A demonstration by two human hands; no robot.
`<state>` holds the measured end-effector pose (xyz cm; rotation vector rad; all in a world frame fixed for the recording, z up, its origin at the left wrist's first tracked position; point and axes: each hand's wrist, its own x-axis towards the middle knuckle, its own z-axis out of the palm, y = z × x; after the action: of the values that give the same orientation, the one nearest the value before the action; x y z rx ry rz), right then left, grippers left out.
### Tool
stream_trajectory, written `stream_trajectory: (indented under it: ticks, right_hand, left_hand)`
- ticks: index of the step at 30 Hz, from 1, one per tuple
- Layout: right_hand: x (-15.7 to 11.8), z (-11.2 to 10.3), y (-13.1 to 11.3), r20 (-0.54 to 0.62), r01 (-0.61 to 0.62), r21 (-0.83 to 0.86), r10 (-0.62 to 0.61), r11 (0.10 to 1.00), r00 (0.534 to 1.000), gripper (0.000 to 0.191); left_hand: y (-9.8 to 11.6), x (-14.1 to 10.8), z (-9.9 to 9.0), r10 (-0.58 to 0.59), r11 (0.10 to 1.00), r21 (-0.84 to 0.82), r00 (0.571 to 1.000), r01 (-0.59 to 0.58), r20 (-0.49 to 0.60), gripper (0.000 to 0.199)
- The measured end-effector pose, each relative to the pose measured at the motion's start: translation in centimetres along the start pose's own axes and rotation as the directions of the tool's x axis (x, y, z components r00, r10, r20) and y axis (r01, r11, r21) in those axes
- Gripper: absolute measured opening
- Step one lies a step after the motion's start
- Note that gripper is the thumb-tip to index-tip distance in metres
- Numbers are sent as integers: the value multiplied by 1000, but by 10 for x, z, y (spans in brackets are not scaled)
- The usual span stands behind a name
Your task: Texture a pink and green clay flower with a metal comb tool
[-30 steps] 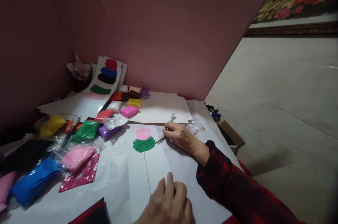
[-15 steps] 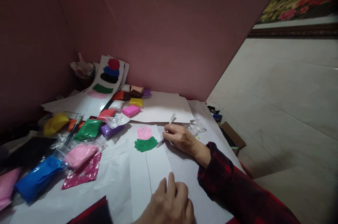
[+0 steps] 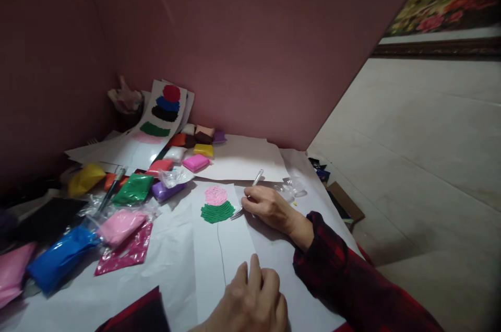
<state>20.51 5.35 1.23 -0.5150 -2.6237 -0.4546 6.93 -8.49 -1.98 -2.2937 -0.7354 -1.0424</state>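
My right hand (image 3: 270,209) pinches a fork (image 3: 237,214), whose pale handle sticks up past my fingers. Its tines touch or hover at the right edge of a ridged green clay patch (image 3: 217,212); which of the two I cannot tell. Above the green sits a round patch of textured pink clay (image 3: 215,196). Both are on a white paper strip (image 3: 207,259), with a thin drawn line running down from the green. My left hand (image 3: 252,295) lies over the lower part of the strip, fingers extended and holding nothing.
Soft clay packets crowd the left, among them a blue one (image 3: 62,259), a green one (image 3: 133,189) and a pink one (image 3: 121,226). Behind them a sheet with coloured patches (image 3: 166,107) leans on the wall. Crumpled clear plastic (image 3: 293,188) lies beyond my right hand.
The view has shifted slightly. Around the green patch's right edge, the fork's tines have moved a little down and left. My left hand stays on the paper.
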Motion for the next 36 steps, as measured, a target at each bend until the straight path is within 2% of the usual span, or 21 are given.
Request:
stream_trajectory:
  ticks: [7, 12, 18, 23, 32, 36]
  right_hand:
    - [0, -2, -2, 18, 25, -5, -24, 1000, 1000, 32]
    - [-1, 0, -3, -19, 12, 1, -12, 1000, 1000, 31]
    - [0, 0, -8, -29, 57, -14, -57, 998, 998, 27]
    - [-1, 0, -9, -18, 35, -37, -36, 999, 999, 27]
    - [2, 0, -15, -44, 72, -70, -75, 995, 996, 24]
    - [5, -4, -24, -69, 125, -115, -133, 985, 989, 20]
  left_hand:
    - [-2, 0, 2, 6, 1000, 0, 1000, -6, -3, 14]
    - [-2, -1, 3, 17, 1000, 16, 1000, -17, -1, 14]
    - [0, -3, 3, 17, 1000, 23, 1000, -17, 15, 14]
    - [1, -4, 4, 18, 1000, 25, 1000, -19, 20, 13]
    - [1, -6, 4, 28, 999, 35, 999, -29, 26, 13]
    - [1, -7, 5, 30, 999, 24, 999, -31, 31, 14]
